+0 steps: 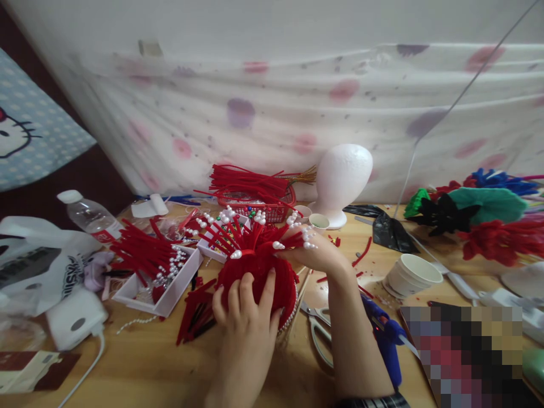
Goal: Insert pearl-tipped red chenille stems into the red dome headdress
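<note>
A round red velvet headpiece (258, 265) sits in front of me, with a row of white pearls along its lower right edge. Red chenille stems tipped with white pearls (236, 254) fan out from its far side. My left hand (249, 309) grips the velvet from the near side, fingers spread over the top and thumb by the right edge. Around the far right side reaches my right hand (312, 253), closed at the base of the pearl-tipped stems; its fingertips are partly hidden. Scissors (319, 334) and a blue glue gun (385, 334) lie beside my right forearm.
Left stands a white box (181, 289) of red pearl-tipped stems, near a plastic bottle (91, 215). Behind are a red basket (276, 212) and a white foam head (344, 175). Paper cups (412, 277) and chenille flowers (505, 241) occupy the right; a cord (457, 102) hangs there.
</note>
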Motion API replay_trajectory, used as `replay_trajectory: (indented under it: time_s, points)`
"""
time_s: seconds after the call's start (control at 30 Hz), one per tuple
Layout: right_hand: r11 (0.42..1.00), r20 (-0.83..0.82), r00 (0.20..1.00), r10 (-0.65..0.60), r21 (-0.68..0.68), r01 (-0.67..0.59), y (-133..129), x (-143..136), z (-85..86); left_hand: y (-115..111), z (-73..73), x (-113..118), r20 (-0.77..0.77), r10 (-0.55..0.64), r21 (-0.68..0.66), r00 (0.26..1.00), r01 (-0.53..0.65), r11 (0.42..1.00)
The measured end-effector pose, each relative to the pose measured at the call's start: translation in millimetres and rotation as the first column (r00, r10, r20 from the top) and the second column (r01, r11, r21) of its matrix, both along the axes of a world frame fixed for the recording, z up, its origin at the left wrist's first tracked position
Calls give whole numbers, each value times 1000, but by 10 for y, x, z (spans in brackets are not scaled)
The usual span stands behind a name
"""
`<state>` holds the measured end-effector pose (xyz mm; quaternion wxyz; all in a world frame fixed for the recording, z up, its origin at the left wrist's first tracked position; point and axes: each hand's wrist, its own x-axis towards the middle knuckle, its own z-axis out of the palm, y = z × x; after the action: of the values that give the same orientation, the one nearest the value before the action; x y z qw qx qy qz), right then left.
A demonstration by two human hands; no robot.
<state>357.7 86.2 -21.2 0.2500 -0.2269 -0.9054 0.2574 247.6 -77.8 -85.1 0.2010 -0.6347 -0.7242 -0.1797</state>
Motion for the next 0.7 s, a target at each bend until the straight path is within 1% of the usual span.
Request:
replay_trajectory:
  time_s: [0.3, 0.4, 0.57, 0.7]
  points:
    - [999, 20, 999, -35, 29, 34, -17, 3, 8, -5, 14, 17, -96, 22, -13, 995, -23, 1000]
    - [1000, 28, 1000, 1, -15, 0, -13, 0, 36, -8, 42, 35, -92, 29, -12, 995, -30, 999]
    - [995, -10, 999, 46, -90, -47, -19, -10, 55, -10, 64, 61, -78, 48, -17, 996, -50, 999]
    - [995, -5, 1000, 22, -102, -23, -27, -9, 39, -8, 52, 59, -93, 51, -1, 994, -52, 999]
